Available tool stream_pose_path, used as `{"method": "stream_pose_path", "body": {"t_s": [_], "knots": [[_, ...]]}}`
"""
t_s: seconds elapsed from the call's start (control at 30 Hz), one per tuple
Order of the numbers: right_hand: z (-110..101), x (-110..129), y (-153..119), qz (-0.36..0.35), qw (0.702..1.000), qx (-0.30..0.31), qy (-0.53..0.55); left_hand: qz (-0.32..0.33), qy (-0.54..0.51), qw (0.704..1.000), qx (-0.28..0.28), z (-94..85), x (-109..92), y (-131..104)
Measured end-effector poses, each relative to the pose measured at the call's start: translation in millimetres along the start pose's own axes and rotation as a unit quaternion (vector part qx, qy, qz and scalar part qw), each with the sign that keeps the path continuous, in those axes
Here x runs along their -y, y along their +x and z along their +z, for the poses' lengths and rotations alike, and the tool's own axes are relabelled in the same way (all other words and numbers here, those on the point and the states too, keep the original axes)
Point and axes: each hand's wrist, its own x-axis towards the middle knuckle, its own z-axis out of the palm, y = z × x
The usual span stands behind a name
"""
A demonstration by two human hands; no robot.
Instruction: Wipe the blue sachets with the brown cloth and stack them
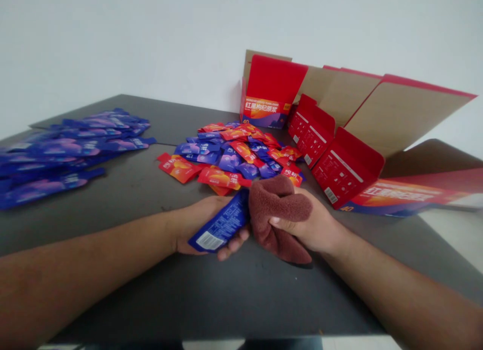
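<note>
A blue sachet (pixel 221 227) with a barcode and small print lies across the palm of my left hand (pixel 199 224), whose fingers curl beneath it. My right hand (pixel 317 222) grips a folded brown cloth (pixel 277 214), thumb pressed on top. The cloth covers the far end of the sachet, so that end is hidden. Just beyond my hands spreads a mixed heap of red sachets (pixel 219 178) and blue sachets (pixel 229 161).
Many blue sachets (pixel 64 149) are stacked at the left of the dark table (pixel 158 299). At the right stand open red cartons (pixel 347 166) with raised flaps, another carton (pixel 266 111) behind the heap. A white wall (pixel 113 38) closes off the back.
</note>
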Motion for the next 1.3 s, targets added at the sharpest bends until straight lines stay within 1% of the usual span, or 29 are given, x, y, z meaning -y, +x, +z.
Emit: {"method": "stream_pose_path", "body": {"t_s": [0.07,0.13,0.2,0.27,0.3,0.37,0.47,0.53,0.6,0.67,0.73,0.8,0.83,0.87,0.93,1.0,1.03,1.1,1.13,1.2,1.23,1.27,1.3], "knots": [[-0.8,4.3,-0.7,0.025,1.000,-0.009,0.015,0.087,0.024,0.994,-0.063,4.2,2.8,4.0],[-3.9,7.3,1.1,0.042,0.998,-0.038,0.004,0.167,0.038,0.978,-0.121,6.6,4.4,8.9],[-8.0,8.1,4.9,0.046,0.996,-0.072,-0.009,0.241,0.046,0.957,-0.153,5.2,4.8,13.1],[-11.3,7.2,9.1,0.056,0.994,-0.091,-0.016,0.295,0.091,0.935,-0.174,0.8,4.7,14.9],[-12.3,6.4,10.7,0.061,0.993,-0.098,-0.017,0.311,0.135,0.922,-0.188,-1.7,4.5,14.6],[-12.6,4.6,12.4,0.074,0.992,-0.103,-0.016,0.328,0.249,0.883,-0.225,-5.6,3.8,11.9],[-10.7,2.0,11.7,0.085,0.993,-0.088,-0.003,0.316,0.391,0.824,-0.260,-7.3,1.8,5.5],[-9.5,-0.1,10.6,0.087,0.993,-0.078,0.001,0.311,0.443,0.798,-0.265,-7.1,-0.1,2.4],[-8.9,-2.0,9.8,0.089,0.994,-0.067,-0.001,0.309,0.470,0.784,-0.263,-7.6,-1.7,1.0],[-9.2,-2.3,9.5,0.089,0.995,-0.052,-0.014,0.308,0.482,0.778,-0.259,-9.2,-2.5,0.9],[-10.0,0.5,9.0,0.083,0.995,-0.041,-0.048,0.304,0.483,0.780,-0.256,-11.1,-2.3,1.4],[-11.4,6.2,7.9,0.061,0.989,-0.050,-0.121,0.298,0.463,0.795,-0.254,-12.3,-1.2,2.2],[-12.1,9.5,7.1,0.040,0.982,-0.065,-0.175,0.295,0.450,0.804,-0.253,-12.5,-0.5,2.5],[-12.6,12.7,6.1,0.010,0.967,-0.084,-0.240,0.293,0.437,0.812,-0.254,-12.3,0.2,2.9],[-12.1,16.9,4.1,-0.063,0.922,-0.119,-0.363,0.289,0.417,0.822,-0.259,-11.1,1.5,3.4],[-8.7,17.4,2.0,-0.128,0.876,-0.125,-0.448,0.280,0.397,0.834,-0.262,-9.4,1.9,3.4],[-5.9,16.2,0.9,-0.150,0.862,-0.112,-0.472,0.276,0.387,0.841,-0.258,-8.6,1.7,3.2],[1.0,12.7,-1.2,-0.165,0.848,-0.060,-0.500,0.279,0.382,0.845,-0.250,-7.5,0.5,2.7],[4.3,10.8,-2.2,-0.160,0.846,-0.019,-0.508,0.291,0.390,0.837,-0.251,-7.4,-0.2,2.4],[8.6,8.0,-3.8,-0.151,0.841,0.054,-0.517,0.316,0.416,0.812,-0.260,-8.1,-1.1,2.4],[9.0,7.1,-4.2,-0.150,0.839,0.072,-0.519,0.321,0.420,0.807,-0.263,-8.8,-1.0,2.8],[8.4,6.6,-4.2,-0.153,0.837,0.069,-0.520,0.316,0.413,0.814,-0.260,-9.6,-0.5,3.4],[7.1,6.2,-4.0,-0.157,0.837,0.049,-0.523,0.301,0.397,0.829,-0.254,-10.4,0.3,4.2]]}}
